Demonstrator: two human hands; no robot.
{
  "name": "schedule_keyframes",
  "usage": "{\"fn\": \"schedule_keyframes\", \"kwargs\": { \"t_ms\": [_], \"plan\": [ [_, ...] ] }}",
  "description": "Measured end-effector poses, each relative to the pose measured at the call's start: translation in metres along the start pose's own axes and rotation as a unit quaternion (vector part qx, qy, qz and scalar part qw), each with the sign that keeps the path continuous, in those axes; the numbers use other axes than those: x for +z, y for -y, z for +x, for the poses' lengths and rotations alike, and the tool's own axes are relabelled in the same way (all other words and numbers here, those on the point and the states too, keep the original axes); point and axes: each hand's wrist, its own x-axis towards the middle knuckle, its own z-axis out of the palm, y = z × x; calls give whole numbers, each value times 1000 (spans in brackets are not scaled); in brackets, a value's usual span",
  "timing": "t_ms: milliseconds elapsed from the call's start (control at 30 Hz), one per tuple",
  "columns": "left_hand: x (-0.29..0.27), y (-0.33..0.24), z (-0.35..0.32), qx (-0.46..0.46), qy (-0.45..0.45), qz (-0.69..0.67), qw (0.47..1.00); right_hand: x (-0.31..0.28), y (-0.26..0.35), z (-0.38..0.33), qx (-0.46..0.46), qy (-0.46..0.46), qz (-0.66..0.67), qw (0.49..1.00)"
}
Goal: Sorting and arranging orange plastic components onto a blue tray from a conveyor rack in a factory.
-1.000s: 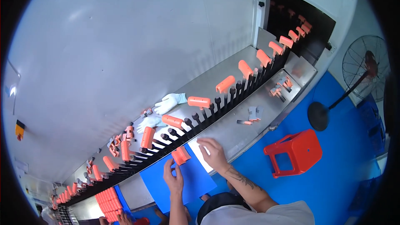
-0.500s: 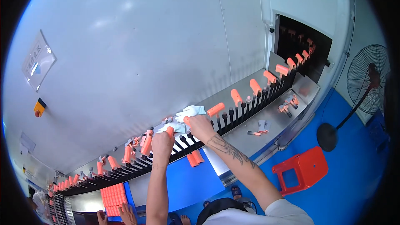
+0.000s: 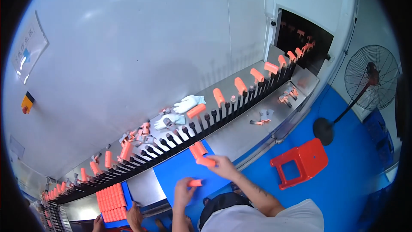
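Orange pieces [image 3: 206,162] are gripped by two hands [image 3: 183,193], one each; two gloves [image 3: 189,104] lie beyond.

The head fisheye camera looks down from above and behind the fingers [image 3: 219,160], facing the pale wall [image 3: 163,43] beyond them, well back, both forearms [image 3: 253,192] included.

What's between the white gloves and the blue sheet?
A row of black pegs runs between the white gloves and the blue sheet, seen in the head view.
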Motion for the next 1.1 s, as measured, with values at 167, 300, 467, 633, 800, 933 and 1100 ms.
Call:
{"fn": "schedule_keyframes", "kwargs": {
  "t_ms": [167,300,467,633,800,933,1100],
  "plan": [
    [43,2,32,54,-47,45,996,47,-35,-45,-55,-168,-139,974],
    [65,2,30,-13,-153,-15,988,49,-41,-57,-42,-119,-159,979],
    [92,0,11,-47,-102,-101,989,44,-52,-73,-36,-76,-150,985],
    [98,13,42,-15,-144,-66,987,43,-65,-34,-56,-84,-153,983],
    [101,-3,48,-49,-138,-57,988,31,-66,-23,-48,-61,-153,985],
    [91,-21,56,-51,-172,-79,981,2,-51,-8,-73,-94,-141,983],
    [42,-79,85,-29,-174,-126,976,-104,-13,56,-132,-261,-116,949]
  ]
}}
